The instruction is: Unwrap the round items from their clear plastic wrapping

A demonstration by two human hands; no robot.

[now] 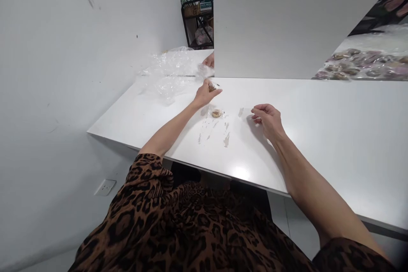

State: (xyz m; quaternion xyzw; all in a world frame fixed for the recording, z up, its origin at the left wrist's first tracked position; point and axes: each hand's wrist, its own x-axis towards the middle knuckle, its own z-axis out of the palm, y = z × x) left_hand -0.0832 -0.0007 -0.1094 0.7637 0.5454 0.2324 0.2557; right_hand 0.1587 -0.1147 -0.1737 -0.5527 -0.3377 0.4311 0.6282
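My left hand [204, 94] is closed on a small brown item in clear wrapping [212, 88], held just above the white table [318, 136]. A second small wrapped item [216, 113], yellowish-brown in a clear packet, lies on the table just below it. To the right, my right hand [269, 120] pinches a thin, see-through piece of plastic [245, 112] between thumb and fingertips. Greyish smears or scraps mark the tabletop between my hands.
Crumpled clear plastic [168, 83] lies at the table's left end. A white panel [267, 21] stands at the back, with another person's hand [209, 60] beside it. Many wrapped pieces [360, 64] show at right. A black rack [197, 19] stands behind.
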